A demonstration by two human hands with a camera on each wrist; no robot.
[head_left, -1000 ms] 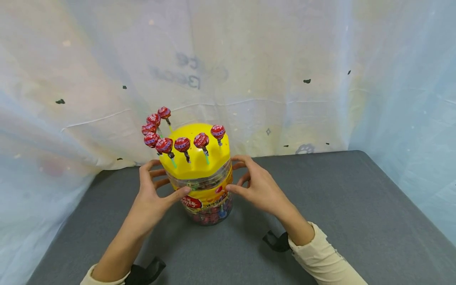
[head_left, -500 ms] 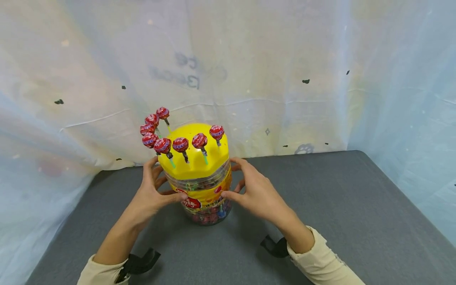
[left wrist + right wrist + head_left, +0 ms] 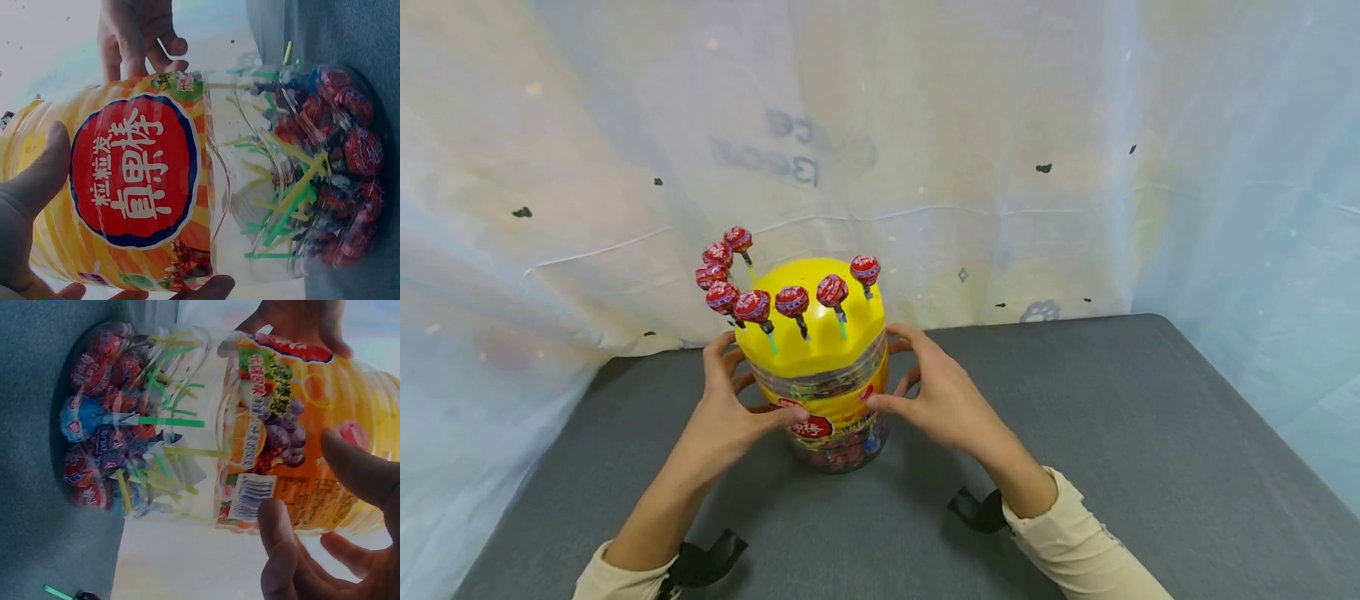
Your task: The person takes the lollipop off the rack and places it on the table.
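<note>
A clear plastic candy jar (image 3: pixel 838 450) with a yellow lid (image 3: pixel 805 350) stands upright on the table. Its yellow-orange label carries a red oval, large in the left wrist view. Several red-wrapped lollipops (image 3: pixel 752 307) stick up around the lid's edge. My left hand (image 3: pixel 722 421) holds the jar's left side, thumb in front and fingers partly hidden behind. From the right, my right hand (image 3: pixel 947 404) grips it, thumb on the front of the label. Lollipops inside (image 3: pixel 90 419) lie heads down, green and yellow sticks pointing up.
The grey table (image 3: pixel 1075 433) extends around the jar, with a pale patterned curtain (image 3: pixel 925 167) behind it. A loose lollipop with a green stick (image 3: pixel 59 592) lies at the edge of the right wrist view. Black straps (image 3: pixel 707 562) hang by both wrists.
The jar has turned a little: the front lollipops and the red oval have shifted right, while the rear left lollipop has shifted slightly left. Both thumbs sit lower on the jar than a second ago.
</note>
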